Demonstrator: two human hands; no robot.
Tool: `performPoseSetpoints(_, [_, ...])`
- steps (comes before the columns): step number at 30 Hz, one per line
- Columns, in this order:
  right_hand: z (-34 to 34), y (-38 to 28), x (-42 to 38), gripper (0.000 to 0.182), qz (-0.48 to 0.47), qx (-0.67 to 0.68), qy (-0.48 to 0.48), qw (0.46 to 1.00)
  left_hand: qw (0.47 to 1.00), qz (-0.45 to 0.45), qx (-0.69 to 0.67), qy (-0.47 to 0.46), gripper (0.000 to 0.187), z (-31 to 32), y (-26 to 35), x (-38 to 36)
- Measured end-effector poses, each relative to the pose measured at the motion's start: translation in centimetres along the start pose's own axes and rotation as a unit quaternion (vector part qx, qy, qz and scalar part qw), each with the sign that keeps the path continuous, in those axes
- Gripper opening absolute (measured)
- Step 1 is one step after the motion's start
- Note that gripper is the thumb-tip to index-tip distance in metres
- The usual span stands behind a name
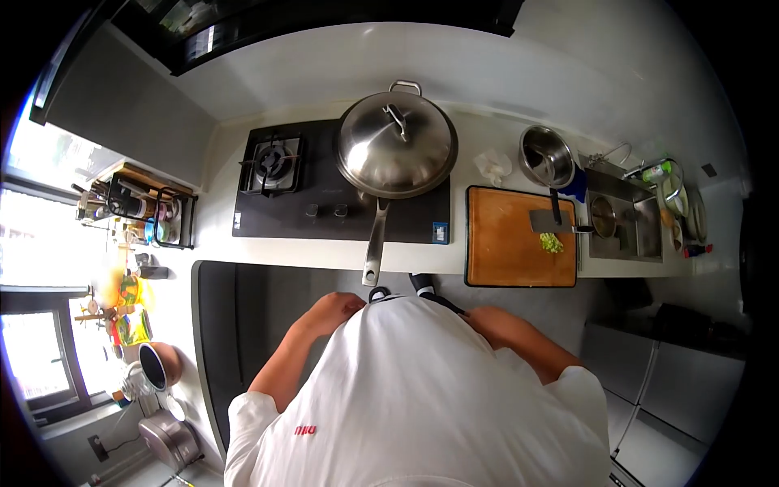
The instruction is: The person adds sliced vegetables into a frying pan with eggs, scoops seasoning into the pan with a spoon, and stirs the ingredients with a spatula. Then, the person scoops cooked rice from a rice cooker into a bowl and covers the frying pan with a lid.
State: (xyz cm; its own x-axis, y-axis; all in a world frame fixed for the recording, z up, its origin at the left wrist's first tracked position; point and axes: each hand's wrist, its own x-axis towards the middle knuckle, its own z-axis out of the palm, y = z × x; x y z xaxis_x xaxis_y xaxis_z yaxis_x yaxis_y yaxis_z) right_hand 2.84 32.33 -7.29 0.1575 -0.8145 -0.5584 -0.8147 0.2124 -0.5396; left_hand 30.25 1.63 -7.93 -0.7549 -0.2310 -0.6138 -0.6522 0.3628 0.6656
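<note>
My left hand is at the left side of my white shirt, below the pan's handle, its fingers curled towards the cloth and partly hidden. My right hand rests against the shirt's right side, with its fingertips out of sight behind the cloth. Ahead, a large steel pan with a domed lid stands on the black gas hob. To its right lies a wooden cutting board bearing a cleaver and a small pile of chopped green pieces.
A steel bowl and a crumpled white bag stand behind the board. The sink is at the right, holding a round pan. A black rack with bottles is at the left, near the window.
</note>
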Motion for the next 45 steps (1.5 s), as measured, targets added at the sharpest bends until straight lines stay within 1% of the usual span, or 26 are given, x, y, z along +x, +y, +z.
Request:
performPoseSetpoints(5, [-0.5,0.1,0.0,0.041,-0.012,-0.022,-0.023,0.999,1.0,0.015,-0.004,0.026,0.023,0.4,-0.4,0.0])
performPoseSetpoints(7, [-0.8,0.1,-0.1,0.042,-0.021,-0.027,-0.025,0.999,0.998,0.011,0.016,0.054,0.023,0.3,0.0,-0.1])
performPoseSetpoints(10, [-0.9,-0.1,-0.1,0.03,-0.012,0.023,0.003,1.0,0.995,0.006,0.028,0.099,0.022,-0.1,1.2,-0.1])
performPoseSetpoints(11, [-1.1,-0.2,-0.1,0.034,-0.011,0.01,-0.011,1.0,0.993,0.005,0.029,0.114,0.022,-0.3,1.7,0.0])
performPoseSetpoints(13, [-1.5,-0.3,0.0,0.042,-0.009,-0.019,-0.037,0.999,0.988,0.038,-0.008,0.151,0.025,-0.6,2.7,0.4])
performPoseSetpoints(14, [-1.4,-0.2,0.0,0.038,-0.008,-0.001,-0.022,1.0,0.984,0.056,-0.026,0.169,0.027,-0.7,3.1,0.7])
performPoseSetpoints(16, [-0.9,-0.1,0.0,0.03,-0.006,0.034,0.008,0.999,0.983,0.07,-0.014,0.171,0.034,-0.3,2.8,1.5])
performPoseSetpoints(20, [-0.7,0.0,0.0,0.029,-0.003,0.021,0.004,1.0,0.984,0.08,-0.02,0.155,0.056,-0.4,3.9,1.8])
performPoseSetpoints(23, [-0.6,0.0,-0.2,0.029,0.001,0.028,0.008,1.0,0.986,0.07,-0.002,0.15,0.068,-0.8,4.4,1.8])
performPoseSetpoints(25, [-0.7,-0.2,-0.3,0.03,0.006,0.031,0.003,1.0,0.983,0.072,0.003,0.166,0.066,-0.7,4.3,2.2])
performPoseSetpoints(28, [-1.0,-0.3,-0.3,0.049,0.013,-0.003,-0.031,0.999,0.983,0.064,0.015,0.169,0.067,-0.7,4.6,2.6])
performPoseSetpoints(31, [-0.6,0.0,-0.4,0.055,0.017,0.002,-0.023,1.0,0.983,0.058,0.026,0.171,0.067,-0.7,4.6,2.9])
performPoseSetpoints(37, [-0.2,0.4,-0.3,0.06,0.005,0.002,-0.013,1.0,0.985,0.037,0.024,0.164,0.066,-1.1,5.7,2.5])
performPoseSetpoints(45, [-1.0,-0.3,-0.2,0.055,0.009,0.01,-0.018,1.0,0.983,0.047,0.021,0.175,0.069,-0.8,5.2,2.9])
